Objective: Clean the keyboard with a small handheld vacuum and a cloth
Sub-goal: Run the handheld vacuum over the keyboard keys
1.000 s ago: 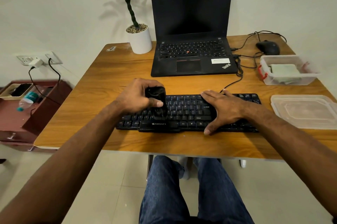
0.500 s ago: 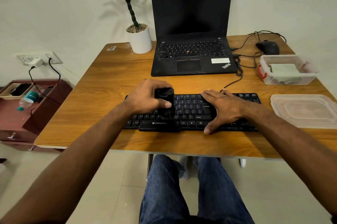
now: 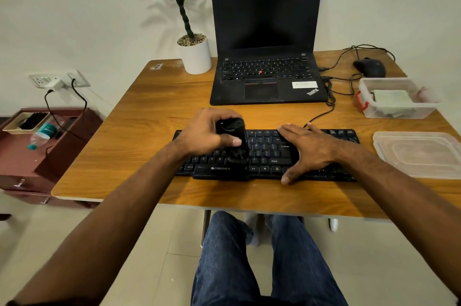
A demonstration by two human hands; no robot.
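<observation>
Item: keyboard (image 3: 267, 153), black, flat and rigid; lies on the tabletop (image 3: 139, 136) near its front edge, long axis running left to right, key face up. Judged light and prone to sliding, so best steadied from above.

Right hand (image 3: 309, 148): fingers straight, palm pressed flat on the right half.

Left hand (image 3: 207, 133): grip closed round the handheld vacuum (image 3: 233, 141), a small dark unit, judged light and rigid, nozzle down on the middle keys.
</observation>
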